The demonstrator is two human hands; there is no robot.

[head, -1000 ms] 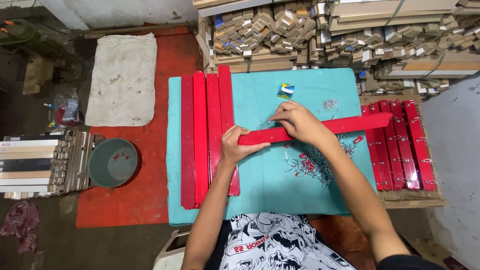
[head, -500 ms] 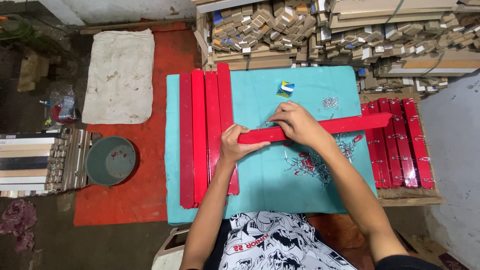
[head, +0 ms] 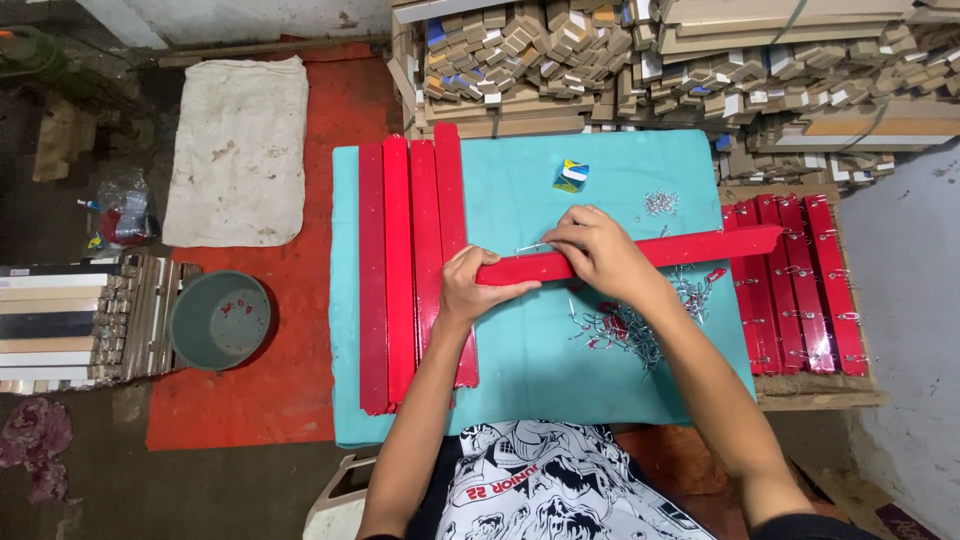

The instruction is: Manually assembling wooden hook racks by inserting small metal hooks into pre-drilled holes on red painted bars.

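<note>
red painted strip (head: 640, 257) is lying crosswise on the teal cloth (head: 520, 190), running from about the middle of the table out to the right, where its far end is reaching over toward the row of red strips (head: 795, 285) that are sitting on the wooden edge there. the left hand (head: 470, 290) is sitting right at the strip's near end, fingers curled over it and the thumb stretching along its lower edge, so it's pinning that end down more than gripping it. the right hand (head: 600, 250) is resting on top of the strip just right of the left one, fingers bunched and pinching at the upper edge; looks like it's holding a small metal bit there, but it's too tiny to say for sure. so the strip is running under both hands, which are almost touching each other.

just below the right forearm a scatter of small metal hooks (head: 625, 330) is lying on the cloth. 4 more red strips (head: 410, 270) are lying side by side lengthwise on the left part of the cloth, and the left hand is overlapping the nearest one. a little blue and yellow box (head: 571, 176) is sitting further up. off to the left a grey bucket (head: 220, 320) is standing on the orange mat (head: 330, 120).
</note>
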